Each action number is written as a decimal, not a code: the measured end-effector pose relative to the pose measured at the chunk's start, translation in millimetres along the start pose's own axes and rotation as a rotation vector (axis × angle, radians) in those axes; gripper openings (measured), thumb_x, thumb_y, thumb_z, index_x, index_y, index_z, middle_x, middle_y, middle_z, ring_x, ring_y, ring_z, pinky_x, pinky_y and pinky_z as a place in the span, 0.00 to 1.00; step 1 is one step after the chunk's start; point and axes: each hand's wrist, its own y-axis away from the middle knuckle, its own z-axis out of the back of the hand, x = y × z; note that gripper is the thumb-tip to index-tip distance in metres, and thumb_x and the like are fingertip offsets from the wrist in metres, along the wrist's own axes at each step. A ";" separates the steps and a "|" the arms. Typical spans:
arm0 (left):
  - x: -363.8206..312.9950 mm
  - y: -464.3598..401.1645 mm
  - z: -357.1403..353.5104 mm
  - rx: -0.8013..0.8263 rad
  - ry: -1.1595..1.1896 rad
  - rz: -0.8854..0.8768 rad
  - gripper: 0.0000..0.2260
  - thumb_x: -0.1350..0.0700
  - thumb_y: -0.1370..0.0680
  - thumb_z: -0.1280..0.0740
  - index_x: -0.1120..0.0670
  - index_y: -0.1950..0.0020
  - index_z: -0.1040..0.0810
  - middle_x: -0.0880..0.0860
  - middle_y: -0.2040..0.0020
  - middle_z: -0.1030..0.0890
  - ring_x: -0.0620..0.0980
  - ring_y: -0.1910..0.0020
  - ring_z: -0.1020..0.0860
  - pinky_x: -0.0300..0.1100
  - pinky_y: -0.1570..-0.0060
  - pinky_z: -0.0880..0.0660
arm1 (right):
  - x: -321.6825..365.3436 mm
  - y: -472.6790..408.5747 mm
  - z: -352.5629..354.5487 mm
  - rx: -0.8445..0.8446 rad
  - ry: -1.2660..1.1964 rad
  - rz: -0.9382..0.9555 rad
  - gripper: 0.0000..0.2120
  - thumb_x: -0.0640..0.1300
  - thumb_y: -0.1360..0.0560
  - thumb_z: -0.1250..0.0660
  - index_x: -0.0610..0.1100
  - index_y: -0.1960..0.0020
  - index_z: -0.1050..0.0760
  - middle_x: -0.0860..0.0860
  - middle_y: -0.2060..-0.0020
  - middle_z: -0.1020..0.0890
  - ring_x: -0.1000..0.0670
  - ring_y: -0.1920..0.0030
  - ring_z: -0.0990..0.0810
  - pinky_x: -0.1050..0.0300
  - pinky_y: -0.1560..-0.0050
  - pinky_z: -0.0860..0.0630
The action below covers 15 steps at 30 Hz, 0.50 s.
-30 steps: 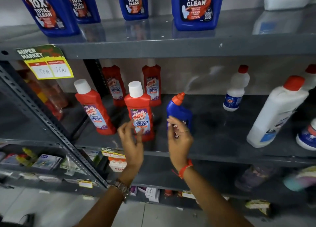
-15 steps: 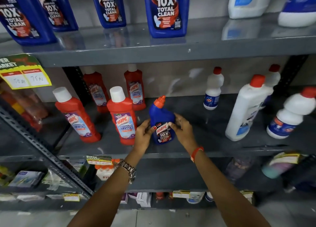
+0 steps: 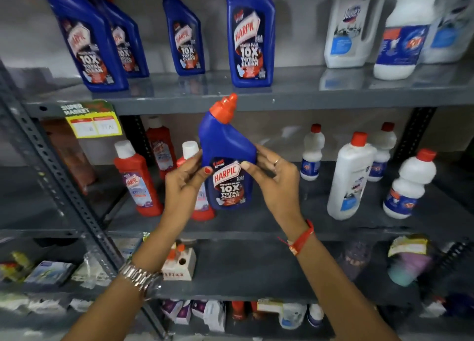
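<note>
Two shelves frame the change: the blue Harpic bottle has left the middle shelf and now hangs before the upper shelf. The left hand and right hand each keep a grip pinching its sides. It is probably going up.

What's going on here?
Someone in a shop holds a blue bottle up with both hands. The left hand and right hand grip its sides, and the label faces us. The bottle is off the middle shelf, where red bottles and white bottles stand. More blue ones stand on the top shelf.
</note>
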 end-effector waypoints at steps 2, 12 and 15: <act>-32.3 -14.2 8.0 0.003 -0.008 -0.061 0.21 0.69 0.25 0.39 0.52 0.36 0.34 0.34 0.54 0.17 0.32 0.53 0.21 0.27 0.54 0.25 | 30.9 -13.3 -9.0 0.009 -0.039 0.057 0.21 0.39 0.32 0.27 0.41 0.39 0.25 0.47 0.49 0.17 0.63 0.53 0.18 0.69 0.53 0.21; -139.4 -133.2 32.2 -0.092 -0.054 -0.255 0.11 0.64 0.22 0.41 0.55 0.41 0.27 0.36 0.65 0.16 0.34 0.64 0.20 0.29 0.64 0.23 | 136.4 -128.9 -70.9 0.004 -0.046 0.218 0.22 0.43 0.33 0.26 0.38 0.41 0.24 0.36 0.51 0.16 0.43 0.49 0.17 0.43 0.45 0.20; -142.0 -171.6 33.7 -0.115 -0.079 -0.189 0.11 0.62 0.21 0.41 0.63 0.40 0.26 0.44 0.62 0.18 0.36 0.67 0.21 0.28 0.70 0.25 | 139.9 -165.9 -86.7 -0.002 0.017 0.228 0.21 0.45 0.32 0.26 0.39 0.42 0.24 0.37 0.52 0.16 0.43 0.50 0.17 0.44 0.47 0.21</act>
